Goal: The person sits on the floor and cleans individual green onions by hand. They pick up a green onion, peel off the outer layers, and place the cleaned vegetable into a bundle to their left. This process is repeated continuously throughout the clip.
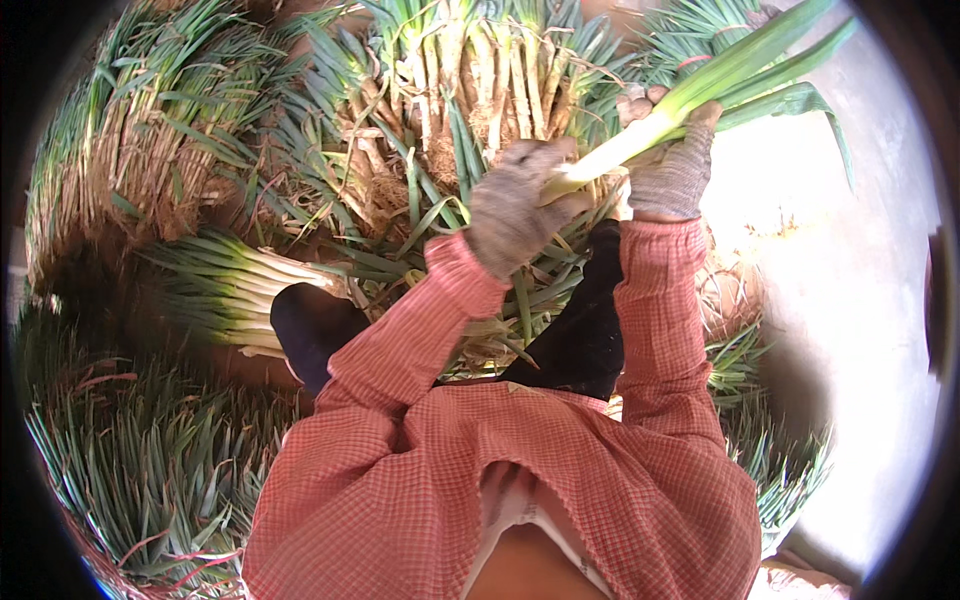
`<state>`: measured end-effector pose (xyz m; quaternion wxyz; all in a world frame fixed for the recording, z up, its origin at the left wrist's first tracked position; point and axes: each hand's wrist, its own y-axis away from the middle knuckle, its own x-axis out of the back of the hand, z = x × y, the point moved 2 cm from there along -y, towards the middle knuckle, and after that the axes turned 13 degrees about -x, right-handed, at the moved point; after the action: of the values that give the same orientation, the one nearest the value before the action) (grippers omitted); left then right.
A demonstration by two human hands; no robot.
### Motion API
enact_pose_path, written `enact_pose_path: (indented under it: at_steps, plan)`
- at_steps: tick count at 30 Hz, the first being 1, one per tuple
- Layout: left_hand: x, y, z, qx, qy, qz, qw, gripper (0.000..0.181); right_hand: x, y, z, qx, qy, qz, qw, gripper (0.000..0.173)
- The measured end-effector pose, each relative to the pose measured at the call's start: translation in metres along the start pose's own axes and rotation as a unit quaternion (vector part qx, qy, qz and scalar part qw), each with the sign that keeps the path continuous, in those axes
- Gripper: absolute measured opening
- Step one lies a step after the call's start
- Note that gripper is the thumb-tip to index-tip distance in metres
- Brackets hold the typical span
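A long green onion (626, 146) slants up to the right, with a pale stem and green leaves. My right hand (671, 161), in a worn grey knit glove, grips it where the stem turns green. At the pale root end, my left hand (521, 202) has its fingers around the stalk; the matching glove is slightly blurred. Beyond my hands stand untrimmed green onions (491, 82) with brown outer skins and hairy roots. Loose green leaves (375, 262) are strewn below my left hand.
Clean, pale-stemmed onions (232, 289) lie beside my left knee. A large heap of unpeeled onions (150, 142) fills the upper left. Bundled green tops (150, 457) spread at lower left. Banded onion bundles (694, 49) sit at upper right, near a brightly lit floor (840, 300).
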<state>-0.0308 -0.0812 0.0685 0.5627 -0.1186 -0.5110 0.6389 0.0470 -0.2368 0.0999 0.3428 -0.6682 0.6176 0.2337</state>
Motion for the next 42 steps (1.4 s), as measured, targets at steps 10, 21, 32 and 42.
enact_pose_path:
  at_steps: [10, 21, 32, 42]
  plan:
    - [0.002, 0.026, -0.020, 0.025, 0.029, 0.028, 0.999, 0.019, -0.015, 0.016, 0.015, 0.015, -0.081, 0.090, 0.992, 0.038]
    - [0.092, 0.070, -0.055, 0.185, -0.066, -0.273, 0.942, 0.023, 0.166, -0.061, -0.089, 0.027, -0.067, 0.084, 0.994, 0.039]
    - [0.057, 0.069, -0.043, 0.035, -0.150, -0.253, 0.955, 0.067, 0.104, -0.059, -0.141, 0.039, -0.124, 0.002, 0.991, 0.030]
    - [0.033, 0.045, -0.024, 0.041, -0.028, -0.077, 0.996, 0.042, 0.017, -0.013, -0.046, -0.047, 0.030, 0.153, 0.987, 0.062]
